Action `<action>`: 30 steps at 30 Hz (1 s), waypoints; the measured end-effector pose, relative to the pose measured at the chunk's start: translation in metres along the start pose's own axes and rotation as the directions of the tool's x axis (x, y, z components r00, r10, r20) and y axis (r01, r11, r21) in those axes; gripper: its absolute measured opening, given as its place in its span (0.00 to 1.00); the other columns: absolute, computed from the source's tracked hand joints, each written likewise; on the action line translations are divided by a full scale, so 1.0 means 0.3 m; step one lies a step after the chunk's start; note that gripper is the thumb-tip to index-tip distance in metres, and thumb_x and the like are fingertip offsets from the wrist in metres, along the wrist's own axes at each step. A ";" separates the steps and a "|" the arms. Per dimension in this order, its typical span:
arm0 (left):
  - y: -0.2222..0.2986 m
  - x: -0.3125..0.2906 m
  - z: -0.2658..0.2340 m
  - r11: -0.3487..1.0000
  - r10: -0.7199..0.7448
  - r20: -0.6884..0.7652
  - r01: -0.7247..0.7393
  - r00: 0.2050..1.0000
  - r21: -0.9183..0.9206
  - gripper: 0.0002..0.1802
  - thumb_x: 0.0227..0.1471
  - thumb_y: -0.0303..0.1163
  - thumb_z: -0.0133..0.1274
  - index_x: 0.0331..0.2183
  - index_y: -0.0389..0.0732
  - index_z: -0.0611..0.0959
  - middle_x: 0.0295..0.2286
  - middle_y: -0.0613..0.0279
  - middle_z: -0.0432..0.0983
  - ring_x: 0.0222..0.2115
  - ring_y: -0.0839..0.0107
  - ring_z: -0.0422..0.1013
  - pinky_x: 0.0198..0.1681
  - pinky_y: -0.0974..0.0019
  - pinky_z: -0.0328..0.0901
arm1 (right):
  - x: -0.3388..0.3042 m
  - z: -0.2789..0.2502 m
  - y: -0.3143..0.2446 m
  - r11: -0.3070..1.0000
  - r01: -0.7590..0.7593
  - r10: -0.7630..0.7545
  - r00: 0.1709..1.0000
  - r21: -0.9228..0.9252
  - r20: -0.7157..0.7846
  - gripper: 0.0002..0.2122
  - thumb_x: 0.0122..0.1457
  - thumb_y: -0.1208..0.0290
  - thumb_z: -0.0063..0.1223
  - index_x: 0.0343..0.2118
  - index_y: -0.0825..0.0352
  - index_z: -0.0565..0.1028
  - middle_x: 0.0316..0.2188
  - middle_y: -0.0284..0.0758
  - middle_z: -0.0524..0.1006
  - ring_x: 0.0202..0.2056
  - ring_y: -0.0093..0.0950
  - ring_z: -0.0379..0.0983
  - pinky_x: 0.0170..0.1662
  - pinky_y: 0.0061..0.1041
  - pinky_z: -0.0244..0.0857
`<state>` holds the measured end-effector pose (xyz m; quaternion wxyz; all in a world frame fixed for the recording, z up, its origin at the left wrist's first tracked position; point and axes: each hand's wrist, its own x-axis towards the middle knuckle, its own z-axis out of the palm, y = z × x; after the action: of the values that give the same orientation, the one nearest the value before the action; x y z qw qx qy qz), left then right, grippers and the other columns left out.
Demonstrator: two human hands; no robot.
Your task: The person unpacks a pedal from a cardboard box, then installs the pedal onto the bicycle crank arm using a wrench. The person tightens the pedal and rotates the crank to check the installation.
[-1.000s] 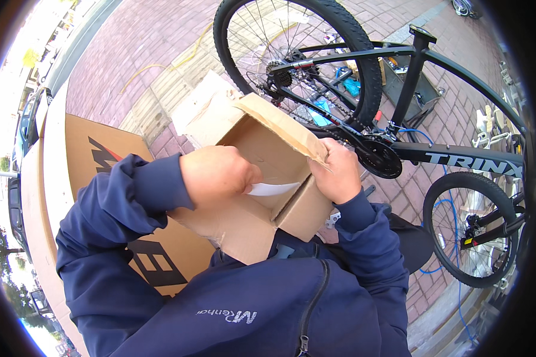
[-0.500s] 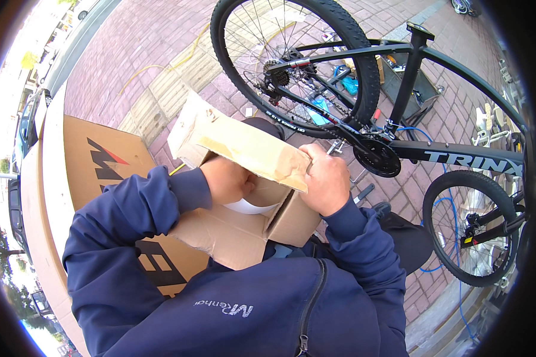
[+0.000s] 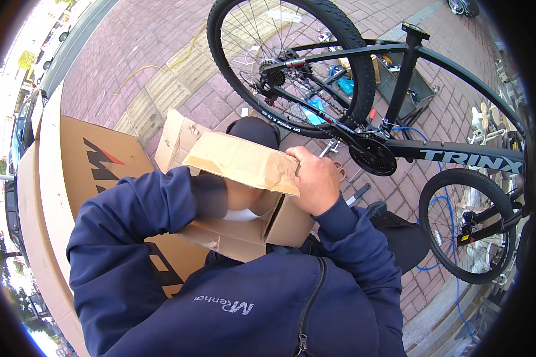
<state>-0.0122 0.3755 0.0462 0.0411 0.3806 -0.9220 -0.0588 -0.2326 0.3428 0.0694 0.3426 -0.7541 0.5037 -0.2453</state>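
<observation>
A small cardboard box with raised, torn flaps rests on my lap against my jacket. My right hand is closed around the box's far right edge, fingers over the flap. Inside the box, up to the cuff, is my left hand; its fingers are hidden beneath the far flap, so what they do or hold does not show. Beside it in the box lies something smooth and white, only partly visible.
A black bicycle frame with a rear wheel fitted stands ahead and to the right. A front wheel is at the far right. Tools and a grey tray lie beyond on brick paving. A large printed carton stands at my left.
My left hand has gone deeper into the box, and its fingers are now out of sight. The right hand keeps its hold on the box, shifted slightly left with it.
</observation>
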 end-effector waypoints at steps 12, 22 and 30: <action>-0.024 -0.032 -0.049 0.998 -0.017 0.087 0.011 0.996 0.067 0.20 0.47 0.28 0.55 0.45 0.42 0.82 0.41 0.53 0.79 0.42 0.51 0.75 0.48 0.51 0.68 | 0.003 0.000 0.008 1.000 0.020 -0.020 1.000 -0.022 -0.001 0.13 0.48 0.74 0.61 0.40 0.67 0.80 0.31 0.48 0.81 0.35 0.47 0.80 0.39 0.37 0.74; -0.028 -0.064 -0.019 0.997 -0.057 0.053 0.054 0.997 0.046 0.24 0.47 0.28 0.56 0.49 0.39 0.80 0.46 0.49 0.77 0.47 0.48 0.72 0.53 0.49 0.65 | 0.007 0.001 0.013 0.999 0.029 -0.029 1.000 -0.024 -0.001 0.13 0.49 0.74 0.61 0.40 0.68 0.80 0.32 0.49 0.82 0.35 0.47 0.81 0.40 0.37 0.74; 0.013 -0.053 -0.097 0.981 -0.172 0.186 0.186 0.967 -0.060 0.19 0.49 0.27 0.50 0.43 0.32 0.82 0.40 0.44 0.78 0.47 0.48 0.73 0.56 0.51 0.63 | 0.005 -0.008 0.012 0.999 0.031 -0.031 0.999 -0.015 0.010 0.13 0.49 0.73 0.61 0.40 0.67 0.79 0.31 0.49 0.81 0.35 0.47 0.80 0.39 0.38 0.74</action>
<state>-0.0002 0.3873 0.0751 -0.0332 0.4537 -0.8807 -0.1318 -0.2360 0.3398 0.0682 0.3357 -0.7656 0.4920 -0.2430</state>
